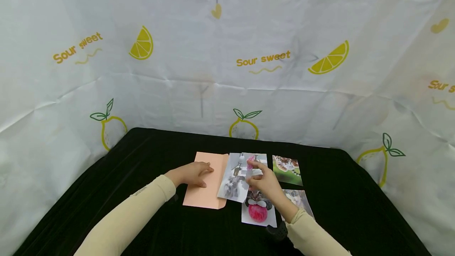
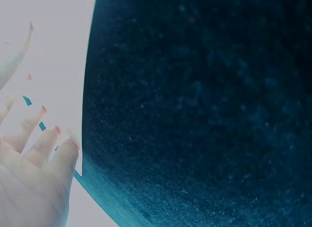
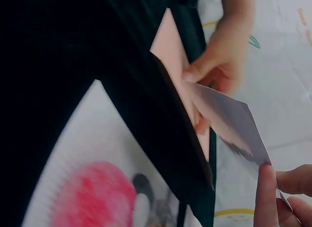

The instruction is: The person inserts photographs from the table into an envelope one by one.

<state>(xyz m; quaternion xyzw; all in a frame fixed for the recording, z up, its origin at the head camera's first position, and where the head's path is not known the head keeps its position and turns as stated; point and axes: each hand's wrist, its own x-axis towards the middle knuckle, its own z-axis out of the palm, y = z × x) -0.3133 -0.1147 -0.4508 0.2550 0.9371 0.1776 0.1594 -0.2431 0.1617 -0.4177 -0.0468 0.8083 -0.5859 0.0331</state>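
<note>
A peach-pink envelope (image 1: 197, 198) lies on the dark cloth, its flap side toward the right. On it rests my left hand (image 1: 193, 174), fingers spread; the left wrist view (image 2: 41, 168) shows them washed out against the pale paper. My right hand (image 1: 266, 181) pinches a photo card (image 1: 231, 189) by its right edge between thumb and fingers. In the right wrist view the card (image 3: 239, 119) is raised and tilted, one end over the envelope (image 3: 170, 41). Whether that end is inside the envelope I cannot tell.
Below the right hand lies a photo with a kitten and a pink ball (image 1: 258, 213). Another photo (image 1: 262, 157) shows partly behind the fingers. To the right are a tiger photo (image 1: 287, 173) and a greyish photo (image 1: 300, 198), partly covered by the forearm. A lemon-print curtain (image 1: 199, 58) stands behind.
</note>
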